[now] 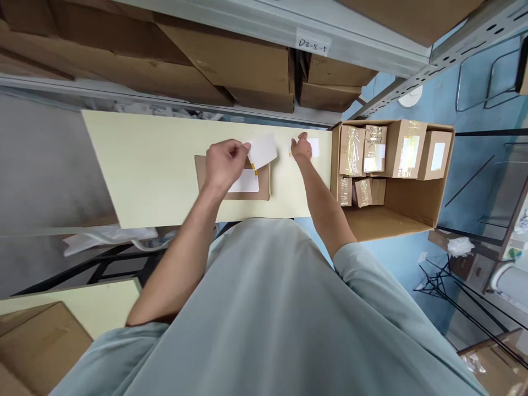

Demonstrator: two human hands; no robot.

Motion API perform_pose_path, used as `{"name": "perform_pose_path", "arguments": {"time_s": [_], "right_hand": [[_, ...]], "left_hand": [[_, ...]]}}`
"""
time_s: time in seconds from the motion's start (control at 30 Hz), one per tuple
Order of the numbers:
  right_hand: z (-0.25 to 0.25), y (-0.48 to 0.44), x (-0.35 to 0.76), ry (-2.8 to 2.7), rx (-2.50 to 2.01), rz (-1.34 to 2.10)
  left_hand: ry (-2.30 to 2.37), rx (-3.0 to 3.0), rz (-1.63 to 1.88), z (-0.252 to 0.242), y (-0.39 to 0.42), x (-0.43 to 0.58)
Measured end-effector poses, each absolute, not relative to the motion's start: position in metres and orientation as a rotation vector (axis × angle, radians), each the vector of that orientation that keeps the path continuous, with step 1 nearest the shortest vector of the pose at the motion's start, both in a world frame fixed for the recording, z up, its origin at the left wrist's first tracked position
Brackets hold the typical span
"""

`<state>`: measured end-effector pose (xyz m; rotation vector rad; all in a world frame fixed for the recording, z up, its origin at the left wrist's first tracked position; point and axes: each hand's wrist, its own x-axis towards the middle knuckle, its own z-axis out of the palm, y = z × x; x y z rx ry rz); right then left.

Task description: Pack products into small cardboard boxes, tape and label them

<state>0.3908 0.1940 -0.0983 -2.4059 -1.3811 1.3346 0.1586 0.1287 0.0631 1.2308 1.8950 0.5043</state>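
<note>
My left hand (225, 162) is closed in a pinch on a white label sheet (263, 150), holding it above a small flat cardboard box (264, 184). That box lies on the pale yellow tabletop (157, 170) and carries a white label (246, 181) on its top face. My right hand (301, 147) rests further right on the table, fingers curled, next to a small white label (315, 147). Whether the right fingers grip anything is hidden from here.
A large open carton (412, 212) at the table's right end holds several small taped, labelled boxes (406, 148). Metal shelving (350, 41) with brown cartons (231, 60) stands behind the table. Another cardboard box (37, 341) sits at lower left; the floor is blue.
</note>
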Motion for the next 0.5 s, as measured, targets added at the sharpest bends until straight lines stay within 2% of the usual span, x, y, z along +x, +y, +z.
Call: {"name": "perform_pose_path", "arguments": {"time_s": [0.13, 0.27, 0.5], "right_hand": [[-0.077, 0.184, 0.382, -1.415, -2.372, 1.29], [-0.034, 0.169, 0.376, -1.406, -2.305, 1.315], [0.093, 0.086, 0.34, -1.529, -1.468, 1.478]], "left_hand": [[1.759, 1.01, 0.717, 0.091, 0.087, 0.129], [1.643, 0.891, 0.853, 0.116, 0.052, 0.098], [1.478, 0.922, 0.793, 0.14, 0.036, 0.047]]}}
